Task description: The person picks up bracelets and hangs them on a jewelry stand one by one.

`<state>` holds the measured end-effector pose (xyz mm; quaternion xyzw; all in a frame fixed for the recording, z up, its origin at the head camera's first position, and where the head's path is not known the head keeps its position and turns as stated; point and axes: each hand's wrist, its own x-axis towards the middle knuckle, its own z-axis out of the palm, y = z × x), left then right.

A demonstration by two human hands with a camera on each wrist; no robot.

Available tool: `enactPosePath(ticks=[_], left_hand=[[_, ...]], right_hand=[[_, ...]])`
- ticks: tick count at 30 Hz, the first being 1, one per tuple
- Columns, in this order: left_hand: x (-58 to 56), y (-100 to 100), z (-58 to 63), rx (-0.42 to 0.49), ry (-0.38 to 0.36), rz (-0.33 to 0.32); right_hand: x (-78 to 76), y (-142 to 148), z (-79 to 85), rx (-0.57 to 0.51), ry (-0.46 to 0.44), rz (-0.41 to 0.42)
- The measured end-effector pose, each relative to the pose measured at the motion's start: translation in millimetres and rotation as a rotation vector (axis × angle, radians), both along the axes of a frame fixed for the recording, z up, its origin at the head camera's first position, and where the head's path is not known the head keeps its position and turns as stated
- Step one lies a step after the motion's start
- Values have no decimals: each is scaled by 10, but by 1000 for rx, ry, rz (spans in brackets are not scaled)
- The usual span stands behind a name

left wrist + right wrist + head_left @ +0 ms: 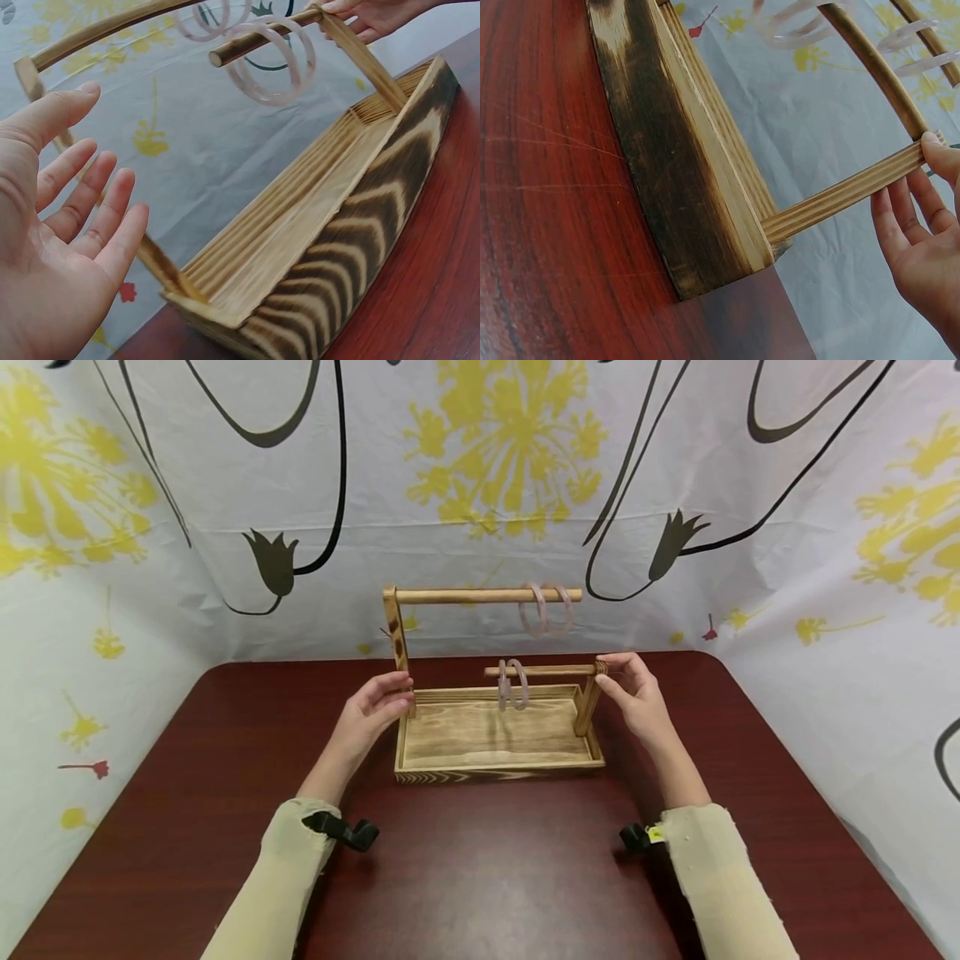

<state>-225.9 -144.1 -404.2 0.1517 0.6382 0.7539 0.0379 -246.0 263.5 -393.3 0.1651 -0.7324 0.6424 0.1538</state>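
A wooden bangle stand (495, 772) has a shallow tray base, a tall post (396, 635) at its left and a shorter post (588, 706) at its right. Two pale pink bangles (534, 610) hang on the upper rod, and two more bangles (514, 685) hang near the free end of the lower rod. My right hand (633, 697) pinches the top of the short post between thumb and fingers. Beside the tall post is my left hand (371, 714); its fingers (112, 195) are loosely spread and grip nothing in the left wrist view.
The stand sits on a dark red wooden table (495, 860) towards its back edge. White cloth (360, 527) with yellow and dark flower prints hangs behind and at both sides. Each sleeve has a black strap (341, 828) at the wrist.
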Motion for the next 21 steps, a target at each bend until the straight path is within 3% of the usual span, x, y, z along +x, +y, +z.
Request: enactPosePath(ticks=[10, 21], left_hand=[[-38, -221, 65, 49, -2, 46], [-83, -425, 89, 63, 21, 72]], right_hand=[[-43, 53, 37, 39, 4, 28], [-112, 162, 97, 203, -9, 52]])
